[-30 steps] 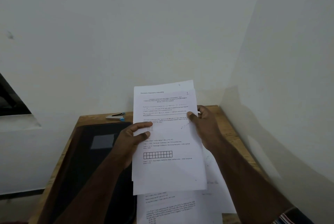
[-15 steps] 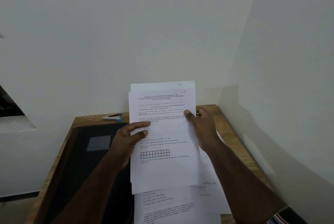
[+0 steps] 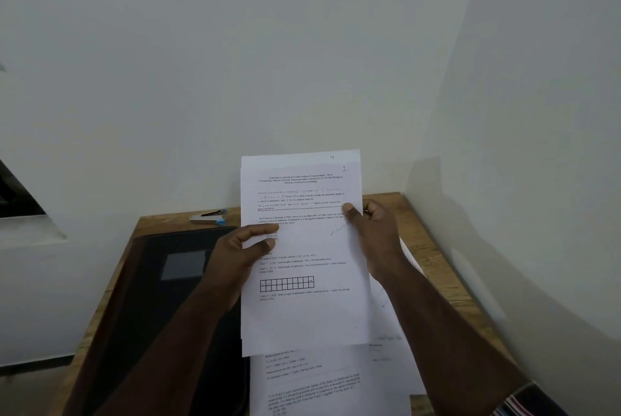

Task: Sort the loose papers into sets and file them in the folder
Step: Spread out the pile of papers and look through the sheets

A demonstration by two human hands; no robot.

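- Wooden desk (image 3: 433,234) jammed into a corner of plain white walls, that's the setup.
- Closest to the camera, loose white printed sheets (image 3: 322,382) lie flat on the desk, bottom edge cut off by the frame.
- Beside them on the left is a black zip folder (image 3: 174,281) with a grey label patch, lying closed.
- Above all that, a small stack of white printed pages (image 3: 302,281) is held up off the desk, nearly upright.
- Left hand (image 3: 235,257) grips its left edge, thumb curled across the front, other fingers behind.
- Right hand (image 3: 376,237) pinches the right edge, thumb on the print, the rest hidden behind the paper.
- Far back by the wall sits a little silver stapler with a blue tip (image 3: 207,216).
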